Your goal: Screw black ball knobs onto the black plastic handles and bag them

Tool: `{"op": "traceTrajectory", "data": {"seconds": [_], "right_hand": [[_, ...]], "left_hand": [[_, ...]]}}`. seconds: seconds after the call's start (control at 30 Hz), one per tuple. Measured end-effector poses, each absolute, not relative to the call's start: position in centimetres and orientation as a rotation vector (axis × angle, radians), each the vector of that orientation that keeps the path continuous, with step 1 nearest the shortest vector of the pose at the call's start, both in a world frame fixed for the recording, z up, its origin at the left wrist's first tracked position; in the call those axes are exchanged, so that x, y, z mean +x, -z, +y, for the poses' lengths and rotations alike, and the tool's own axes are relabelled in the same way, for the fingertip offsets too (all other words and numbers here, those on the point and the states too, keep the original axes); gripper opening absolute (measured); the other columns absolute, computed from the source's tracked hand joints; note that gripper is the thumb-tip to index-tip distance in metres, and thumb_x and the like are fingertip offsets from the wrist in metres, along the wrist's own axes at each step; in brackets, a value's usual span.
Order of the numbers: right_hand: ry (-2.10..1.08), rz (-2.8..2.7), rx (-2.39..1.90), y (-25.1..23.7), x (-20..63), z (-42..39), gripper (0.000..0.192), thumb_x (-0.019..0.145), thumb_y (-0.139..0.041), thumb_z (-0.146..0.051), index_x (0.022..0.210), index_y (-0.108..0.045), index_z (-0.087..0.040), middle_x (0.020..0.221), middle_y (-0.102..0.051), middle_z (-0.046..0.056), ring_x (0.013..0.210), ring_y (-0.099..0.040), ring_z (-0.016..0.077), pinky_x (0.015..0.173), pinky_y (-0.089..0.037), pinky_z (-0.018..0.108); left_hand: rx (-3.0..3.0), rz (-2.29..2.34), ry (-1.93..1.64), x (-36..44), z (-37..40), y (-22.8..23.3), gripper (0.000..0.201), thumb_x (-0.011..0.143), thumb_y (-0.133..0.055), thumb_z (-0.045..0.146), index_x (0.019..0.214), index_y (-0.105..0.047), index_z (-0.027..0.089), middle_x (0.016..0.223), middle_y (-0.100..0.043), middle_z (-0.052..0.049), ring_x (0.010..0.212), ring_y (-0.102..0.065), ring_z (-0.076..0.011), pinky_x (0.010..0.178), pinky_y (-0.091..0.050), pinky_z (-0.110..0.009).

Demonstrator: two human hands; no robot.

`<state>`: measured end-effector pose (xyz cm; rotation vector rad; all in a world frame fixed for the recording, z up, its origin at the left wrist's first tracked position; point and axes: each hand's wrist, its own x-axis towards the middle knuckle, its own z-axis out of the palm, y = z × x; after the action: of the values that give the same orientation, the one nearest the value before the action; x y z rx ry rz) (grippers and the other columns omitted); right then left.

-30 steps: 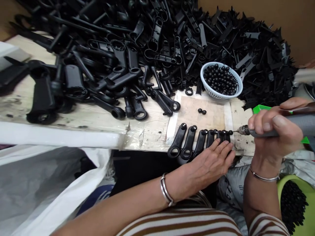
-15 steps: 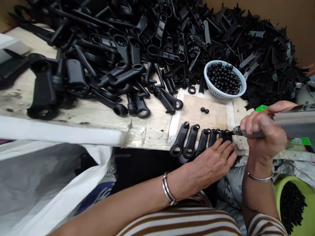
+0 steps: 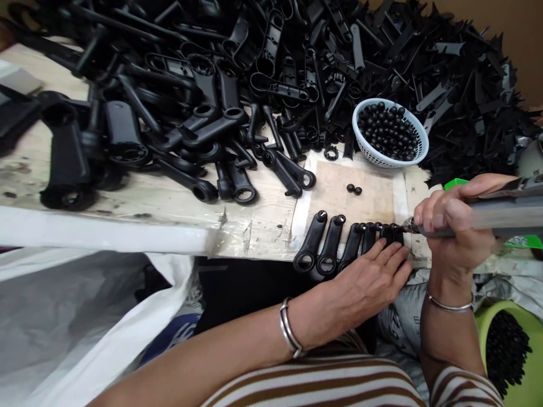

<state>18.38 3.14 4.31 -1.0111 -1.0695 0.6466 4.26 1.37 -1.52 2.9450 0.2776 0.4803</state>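
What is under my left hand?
Your left hand covers the near ends of the rightmost black arms in the row. Their small far ends show; anything else beneath the hand can't be seen.

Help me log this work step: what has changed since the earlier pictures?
The right hand has moved the grey power tool leftward, its chuck now close to the rightmost black part of the row. Nothing was grasped or released. The left hand stays over the row's right end; the two loose balls and the blue basket stayed put.
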Motion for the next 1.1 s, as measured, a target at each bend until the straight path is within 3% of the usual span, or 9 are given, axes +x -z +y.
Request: {"op": "traceTrajectory", "data": {"seconds": [0.13, 0.37, 0.47, 0.83, 1.0, 1.1], "right_hand": [[-0.591, -1.202, -0.849, -4.0, 18.2, 3.4, 0.023, 0.072, -0.069, -0.008, 0.081, -0.062, -0.027, 0.049, -0.052, -0.009, 0.034, -0.043, 0.0088, 0.034, -0.041, 0.024], [-0.65, -1.231, -0.887, -3.9, 17.9, 4.1, 0.019, 0.074, -0.075, -0.022, 0.075, -0.056, -0.026, 0.045, -0.047, -0.011, 0.031, -0.039, 0.0075, 0.032, -0.039, 0.022], [-0.694, -1.271, -0.899, -3.9, 18.4, 4.3, 0.02, 0.072, -0.077, -0.025, 0.081, -0.06, -0.026, 0.046, -0.05, -0.011, 0.031, -0.041, 0.0078, 0.034, -0.042, 0.023], [-0.782, -1.419, -0.794, -4.6, 20.3, 3.5, 0.027, 0.07, -0.073, -0.018, 0.095, -0.065, -0.025, 0.048, -0.053, -0.009, 0.032, -0.041, 0.0102, 0.035, -0.041, 0.027], [-0.705, -1.325, -0.781, -5.8, 19.1, 3.3, 0.021, 0.073, -0.072, -0.02, 0.091, -0.063, -0.025, 0.046, -0.05, -0.01, 0.031, -0.036, 0.0088, 0.036, -0.042, 0.026], [-0.702, -1.333, -0.796, -5.7, 18.0, 3.2, 0.007, 0.077, -0.066, -0.018, 0.075, -0.062, -0.022, 0.047, -0.048, -0.008, 0.037, -0.041, 0.0086, 0.04, -0.044, 0.025]], "left_hand": [[2.933, 0.278, -0.465, 4.2, 1.4, 1.4, 0.038, 0.099, -0.037, 0.012, 0.134, -0.052, 0.006, 0.144, -0.053, -0.017, 0.134, -0.051, -0.0256, 0.113, -0.036, -0.041], [2.893, 0.267, -0.424, 3.9, 1.6, 0.9, 0.039, 0.099, -0.036, 0.012, 0.135, -0.05, 0.006, 0.146, -0.051, -0.017, 0.137, -0.048, -0.0249, 0.114, -0.037, -0.04], [2.866, 0.269, -0.431, 3.9, 1.6, 0.9, 0.038, 0.098, -0.037, 0.01, 0.134, -0.05, 0.007, 0.146, -0.05, -0.018, 0.137, -0.047, -0.0246, 0.115, -0.036, -0.041], [2.761, 0.24, -0.458, 4.1, 2.1, 1.3, 0.033, 0.097, -0.042, 0.009, 0.128, -0.052, 0.011, 0.144, -0.053, -0.014, 0.136, -0.048, -0.0209, 0.117, -0.033, -0.037], [2.762, 0.236, -0.471, 4.2, 2.2, 1.3, 0.034, 0.097, -0.042, 0.009, 0.13, -0.053, 0.01, 0.143, -0.054, -0.014, 0.135, -0.05, -0.0221, 0.116, -0.034, -0.037], [2.762, 0.247, -0.5, 4.1, 2.1, 1.5, 0.033, 0.096, -0.045, 0.008, 0.128, -0.054, 0.009, 0.141, -0.056, -0.014, 0.134, -0.051, -0.022, 0.114, -0.035, -0.037]]}}
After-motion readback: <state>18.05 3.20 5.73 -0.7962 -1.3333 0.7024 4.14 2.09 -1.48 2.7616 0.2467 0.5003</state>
